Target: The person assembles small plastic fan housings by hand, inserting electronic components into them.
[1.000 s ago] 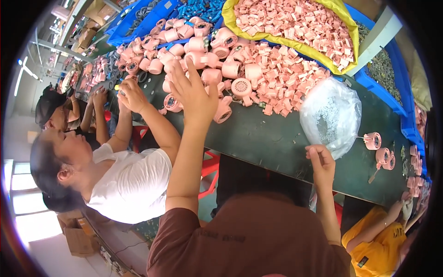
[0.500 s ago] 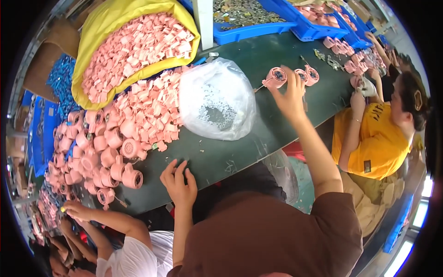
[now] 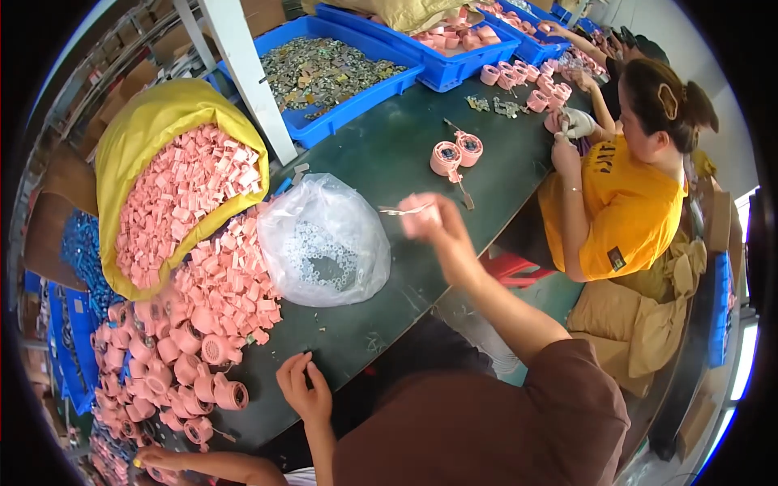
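While the right hand (image 3: pixel 442 223) hangs raised over the dark green desk (image 3: pixel 381 154), just right of the clear plastic bag (image 3: pixel 328 239), its fingers pinch a blurred pink part (image 3: pixel 417 212) w/ a thin metal strip (image 3: pixel 401 211) poking out toward the bag. Left hand (image 3: pixel 304 393) rests at the desk's near edge below the bag, fingers loosely curled and slightly spread, holding nothing. Left of the bag lies a heap of pink pieces (image 3: pixel 219 292), spilling from a yellow sack (image 3: pixel 154 130); pink reels (image 3: pixel 178 364) are piled nearer the edge. Beyond the bag, two pink reels (image 3: pixel 454 154) sit on the desk, and a blue tray (image 3: pixel 340 105) of metal bits stands further back. Another person in a yellow shirt (image 3: pixel 616 211) works at the desk's right side.
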{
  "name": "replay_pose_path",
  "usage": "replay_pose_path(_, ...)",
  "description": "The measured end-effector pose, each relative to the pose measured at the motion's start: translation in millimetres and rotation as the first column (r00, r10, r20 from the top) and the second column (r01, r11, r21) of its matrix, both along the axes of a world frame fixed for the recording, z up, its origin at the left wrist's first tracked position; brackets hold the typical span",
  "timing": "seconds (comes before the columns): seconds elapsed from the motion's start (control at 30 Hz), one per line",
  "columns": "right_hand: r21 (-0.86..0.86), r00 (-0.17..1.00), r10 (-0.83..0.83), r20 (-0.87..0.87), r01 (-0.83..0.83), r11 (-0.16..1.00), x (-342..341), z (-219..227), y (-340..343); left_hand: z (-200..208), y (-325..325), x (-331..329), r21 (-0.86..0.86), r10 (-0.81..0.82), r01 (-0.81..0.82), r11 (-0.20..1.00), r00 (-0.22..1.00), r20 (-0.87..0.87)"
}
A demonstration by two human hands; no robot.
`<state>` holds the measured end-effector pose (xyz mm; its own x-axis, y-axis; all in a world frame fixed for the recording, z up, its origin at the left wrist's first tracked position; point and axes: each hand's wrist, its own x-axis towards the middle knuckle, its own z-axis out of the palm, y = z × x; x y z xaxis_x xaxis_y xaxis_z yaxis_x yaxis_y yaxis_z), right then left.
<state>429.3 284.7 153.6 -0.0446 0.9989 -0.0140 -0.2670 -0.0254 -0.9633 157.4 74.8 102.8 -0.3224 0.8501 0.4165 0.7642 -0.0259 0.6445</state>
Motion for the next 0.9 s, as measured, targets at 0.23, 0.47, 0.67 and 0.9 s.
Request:
replay_pose_path(0.23,-0.059,0.715,0.698,-0.032,-0.698,0.713,-95,-16,-109,13,-6,33,-0.033,-0.103,0.115,0.993,0.964,0.245)
replay_pose_path(0.47,0.04,0.511,0.802,0.309,-0.85,0.526,-100,-42,-110,6,-14,33,-0.022,-0.037,0.051,0.998,0.908,0.417)
replay_pose_path(0.67,0.023,0.473,0.702,0.533,-0.837,0.547,-110,-19,-91,19,-5,17,-0.019,-0.078,0.084,0.996,0.97,0.229)
replay_pose_path(0.9,0.215,0.507,0.483,0.714,-0.815,0.537,-132,-2,-85,19,16,19,-0.131,-0.199,0.228,0.965,0.958,0.206)
